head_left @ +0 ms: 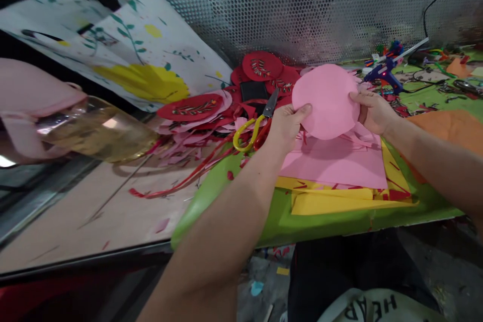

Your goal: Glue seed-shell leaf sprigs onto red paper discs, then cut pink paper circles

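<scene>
A round pink disc [327, 103], thin like a craft sheet, is held up between both hands. My left hand [289, 123] pinches its left edge, thumb on the front face. At the right edge my right hand [370, 110] grips it the same way. Beneath the disc lies a pink sheet [332, 166] on top of yellow sheets [332, 201]. Scissors with yellow handles [245, 136] rest just left of my left hand, blades pointing up and away. Beside them is a red handle, partly hidden by that hand.
Red discs with leafy decorations [262, 66] are piled behind the scissors. A blue glue gun [387, 74] stands at the back right, near scattered scraps. Orange sheets [445, 131] lie under my right forearm. A patterned bag [151, 45] leans at the left, by a gold shiny wrap [101, 128].
</scene>
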A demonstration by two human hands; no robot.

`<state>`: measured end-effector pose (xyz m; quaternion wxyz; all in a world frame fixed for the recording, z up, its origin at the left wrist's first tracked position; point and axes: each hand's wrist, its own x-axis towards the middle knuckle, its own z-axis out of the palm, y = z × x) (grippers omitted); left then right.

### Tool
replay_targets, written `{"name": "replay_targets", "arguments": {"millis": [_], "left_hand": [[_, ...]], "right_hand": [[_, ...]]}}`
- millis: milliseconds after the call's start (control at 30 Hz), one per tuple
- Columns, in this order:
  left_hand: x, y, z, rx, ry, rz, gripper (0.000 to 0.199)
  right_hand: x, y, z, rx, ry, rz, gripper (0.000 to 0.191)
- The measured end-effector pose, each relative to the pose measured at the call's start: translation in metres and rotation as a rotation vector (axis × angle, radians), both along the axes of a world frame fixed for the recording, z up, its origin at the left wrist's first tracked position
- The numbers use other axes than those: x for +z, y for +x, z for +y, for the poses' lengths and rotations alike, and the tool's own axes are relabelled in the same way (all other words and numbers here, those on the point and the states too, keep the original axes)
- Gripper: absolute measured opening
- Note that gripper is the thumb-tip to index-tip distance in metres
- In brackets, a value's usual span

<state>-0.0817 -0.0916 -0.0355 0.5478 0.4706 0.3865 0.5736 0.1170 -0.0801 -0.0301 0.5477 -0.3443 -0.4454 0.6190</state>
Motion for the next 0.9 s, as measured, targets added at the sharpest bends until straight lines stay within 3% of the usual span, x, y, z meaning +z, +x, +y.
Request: {"name": "replay_targets", "arguments": {"millis": [267,500,700,900], "left_hand": [[0.0033,-0.0019,-0.0010,0.040,0.032,-0.095,0.037],[0.0022,-0.0027,0.0008,0.125,0.072,-0.028,0.040],[-0.0004,-0.0013,-0.0004,0.029,0.081,0.073,0.044],[0.0002,-0.0014,-0.0013,-0.005,0.033,0.003,0.036]], "right_hand": [[0.0000,0.0025,-0.0010,-0.003,-0.034,-0.073,0.015],[-0.0010,0.0010,-0.0012,0.001,0.030,-0.173,0.019],[-0.0046,-0.0004,0.0001,-0.056,0.108,-0.149,0.024],[-0.0032,-0.0007,-0.0023,-0.084,0.069,-0.174,0.019]]}}
